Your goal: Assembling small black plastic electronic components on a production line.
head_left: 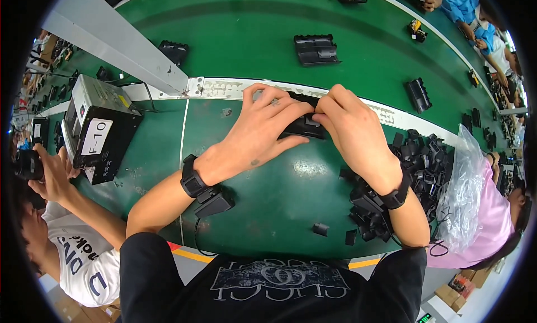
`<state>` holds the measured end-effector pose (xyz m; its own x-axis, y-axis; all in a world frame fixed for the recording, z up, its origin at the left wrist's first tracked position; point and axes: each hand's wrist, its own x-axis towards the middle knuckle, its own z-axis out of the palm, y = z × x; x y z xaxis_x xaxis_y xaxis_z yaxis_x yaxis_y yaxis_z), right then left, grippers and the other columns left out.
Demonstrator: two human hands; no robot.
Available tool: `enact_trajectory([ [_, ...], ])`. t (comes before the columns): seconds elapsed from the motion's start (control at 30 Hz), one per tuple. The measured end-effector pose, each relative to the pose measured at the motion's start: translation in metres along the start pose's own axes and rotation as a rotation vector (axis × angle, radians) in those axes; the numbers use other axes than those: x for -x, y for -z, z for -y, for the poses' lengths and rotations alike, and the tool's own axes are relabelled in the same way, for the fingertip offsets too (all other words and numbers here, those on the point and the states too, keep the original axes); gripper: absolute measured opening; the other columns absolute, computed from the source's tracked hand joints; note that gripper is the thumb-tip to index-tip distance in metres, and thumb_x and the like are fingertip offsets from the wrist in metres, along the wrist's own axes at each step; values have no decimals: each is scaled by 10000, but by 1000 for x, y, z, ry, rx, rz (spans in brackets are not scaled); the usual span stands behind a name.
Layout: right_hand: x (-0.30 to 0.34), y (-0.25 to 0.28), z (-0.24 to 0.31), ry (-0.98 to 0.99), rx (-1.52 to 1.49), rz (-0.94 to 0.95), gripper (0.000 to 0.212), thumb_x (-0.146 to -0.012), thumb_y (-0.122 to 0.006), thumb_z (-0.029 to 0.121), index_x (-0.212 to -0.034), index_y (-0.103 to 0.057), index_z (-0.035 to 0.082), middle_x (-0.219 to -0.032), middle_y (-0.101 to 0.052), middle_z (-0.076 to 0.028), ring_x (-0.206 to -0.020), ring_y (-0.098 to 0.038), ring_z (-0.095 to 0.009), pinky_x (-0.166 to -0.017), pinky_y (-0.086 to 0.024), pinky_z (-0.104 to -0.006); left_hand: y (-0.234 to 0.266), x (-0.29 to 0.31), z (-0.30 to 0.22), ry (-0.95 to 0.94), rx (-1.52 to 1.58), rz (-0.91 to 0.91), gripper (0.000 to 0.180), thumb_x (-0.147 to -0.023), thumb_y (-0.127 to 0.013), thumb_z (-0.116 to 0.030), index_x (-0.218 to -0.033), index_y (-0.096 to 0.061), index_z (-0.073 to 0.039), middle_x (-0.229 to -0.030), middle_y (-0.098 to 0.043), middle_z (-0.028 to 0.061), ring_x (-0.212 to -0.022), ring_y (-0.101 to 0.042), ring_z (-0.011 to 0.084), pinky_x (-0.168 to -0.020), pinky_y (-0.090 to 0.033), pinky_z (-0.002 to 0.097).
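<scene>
Near the far edge of the green table, both hands meet over a black plastic housing [302, 130]. My left hand [263, 121] grips it from the left, with the thumb stretched along its near side and the fingers curled over the top. From the right, my right hand [352, 127] is closed, thumb and fingertips pinched together against the housing's upper right part. Whether a small piece sits between those fingertips is hidden. Small black plastic pieces [428, 158] lie heaped beside and beneath my right forearm. Two loose ones, a small black piece [320, 229] and another, rest nearer me.
Beyond the white rail [224, 88] lies a green surface with black housings [316, 49] on it. A dark box [103, 130] and a grey post [117, 40] stand at left. A clear plastic bag [461, 194] hangs at right. Co-workers sit on both sides.
</scene>
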<state>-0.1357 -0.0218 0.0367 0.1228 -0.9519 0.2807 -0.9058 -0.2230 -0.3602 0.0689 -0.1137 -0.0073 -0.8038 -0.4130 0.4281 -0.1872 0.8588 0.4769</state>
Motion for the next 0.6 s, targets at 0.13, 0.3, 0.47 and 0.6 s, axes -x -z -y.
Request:
enact_trajectory([
  [0.13,3,-3,-1,-22,-74,-42,142,-892,-777,61,-945,-648,31,-964,-565,-104,-867,-634,-324,-729,-533,-440,-1,1,2,-26,-14,-14,566,-804,-887,-314,-1289,-674,-114,-1198,-698,-3,-1170,-567,252,-1111,-338,507],
  [0.3,4,-6,-4,-11,-69,2,151,-880,-780,83,-936,-649,32,-946,-569,-100,-899,-626,-312,-755,-529,-444,-4,3,3,-47,-48,-34,528,-789,-894,-325,-1245,-715,-127,-1187,-699,-3,-1151,-574,244,-1107,-354,497],
  [0.47,-2,1,-5,-15,42,116,147,-880,-776,113,-930,-650,54,-942,-591,-78,-928,-638,-299,-776,-542,-439,-7,1,6,-123,-115,-21,456,-803,-887,-330,-1195,-752,-140,-1158,-690,-28,-1123,-594,220,-1128,-355,531],
  [0.6,-9,2,-4,19,158,132,143,-876,-780,158,-928,-667,88,-943,-627,-55,-942,-668,-284,-768,-554,-422,-2,-2,2,-162,-252,-45,410,-842,-863,-343,-1171,-732,-136,-1113,-669,-18,-1130,-588,203,-1170,-335,582],
])
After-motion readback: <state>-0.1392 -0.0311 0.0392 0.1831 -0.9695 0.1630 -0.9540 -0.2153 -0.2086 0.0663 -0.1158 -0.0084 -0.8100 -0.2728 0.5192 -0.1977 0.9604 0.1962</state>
